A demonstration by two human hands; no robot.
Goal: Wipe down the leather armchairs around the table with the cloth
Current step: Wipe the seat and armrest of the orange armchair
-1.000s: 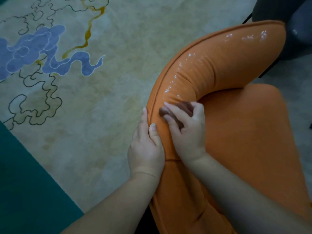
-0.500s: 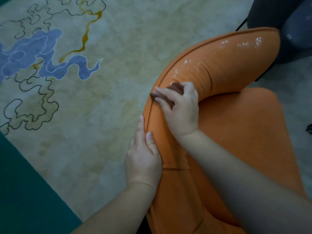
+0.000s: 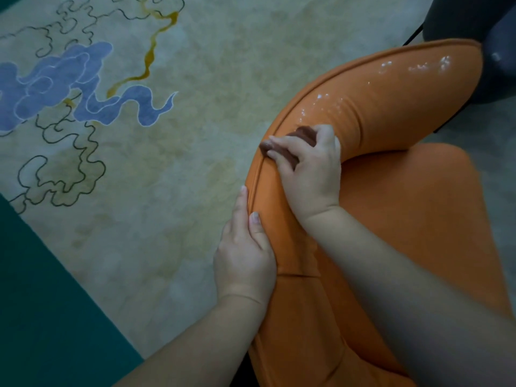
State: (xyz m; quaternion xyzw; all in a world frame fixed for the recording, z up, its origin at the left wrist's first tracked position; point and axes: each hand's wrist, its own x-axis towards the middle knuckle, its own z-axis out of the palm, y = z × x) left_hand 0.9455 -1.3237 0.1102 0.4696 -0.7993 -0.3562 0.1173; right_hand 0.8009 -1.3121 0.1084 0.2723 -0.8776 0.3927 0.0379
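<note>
An orange leather armchair (image 3: 405, 107) fills the right of the head view, its curved padded back bending from lower centre to upper right. Wet shiny droplets dot the top of the back. My right hand (image 3: 310, 166) grips a small brown cloth (image 3: 303, 135) and presses it on the top of the back near its piped outer seam. Most of the cloth is hidden under the fingers. My left hand (image 3: 245, 247) rests flat against the outer side of the back, thumb on top, fingers straight.
A pale rug (image 3: 167, 163) with blue cloud shapes and a gold line covers the floor on the left. A teal floor strip (image 3: 42, 303) runs along the lower left. A dark grey chair (image 3: 474, 18) stands at the upper right, behind the armchair.
My right hand slid the cloth up along the chair back, away from my left hand, then held near the seam. My left hand stayed in place.
</note>
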